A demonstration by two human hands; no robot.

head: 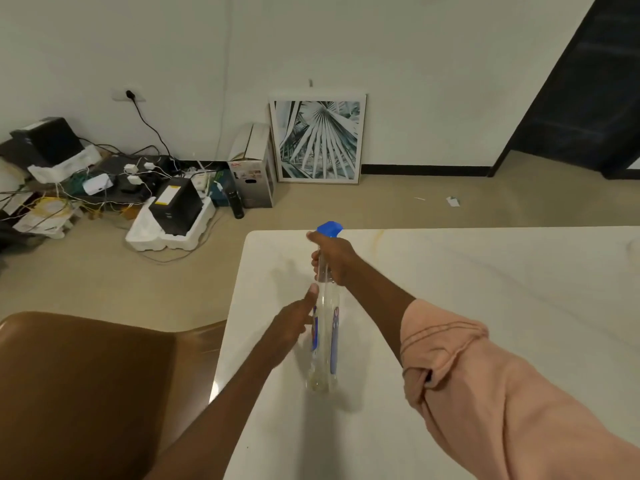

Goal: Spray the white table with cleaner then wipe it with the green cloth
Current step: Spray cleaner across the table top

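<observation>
A clear spray bottle (325,344) with a blue trigger head (329,228) and a blue label is held above the white table (485,271), near its left end. My right hand (334,258) grips the bottle's neck just below the blue head. My left hand (294,322) is at the bottle's left side, its thumb against the clear body. Whether its fingers curl round the bottle I cannot tell. The green cloth is not in view.
A brown chair seat (79,386) stands close at the table's left edge. On the floor beyond lie boxes, cables and foam packing (169,233). A framed leaf picture (318,140) leans on the wall. A dark doorway (588,98) is at the right.
</observation>
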